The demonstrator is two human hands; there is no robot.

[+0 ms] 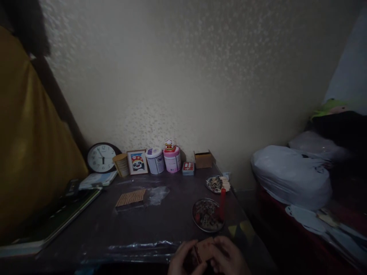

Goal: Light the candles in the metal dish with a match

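Note:
At the bottom of the head view, my left hand (pixel 183 259) and my right hand (pixel 228 258) grip a small tan cardboard box (pixel 205 249) between them. The box has faint reddish marks on its face, and my fingers cover its sides. Just beyond my hands, near the table's right side, lies a round metal plate (pixel 210 230) with many small dark and pale pieces in it. A red stick-like object (pixel 223 202) stands at that plate's right rim. Behind it, a second plate (pixel 207 186) carries thin pale sticks, some dark-tipped.
A row of narrow brown boxes (pixel 130 198) lies left on the table (pixel 166 221), beside crumpled clear plastic (pixel 157 194). Along the wall stand a clock (pixel 101 157), a panda picture (pixel 137 162), two tubs (pixel 172 162), a card box (pixel 188 168) and an open carton (pixel 203 160).

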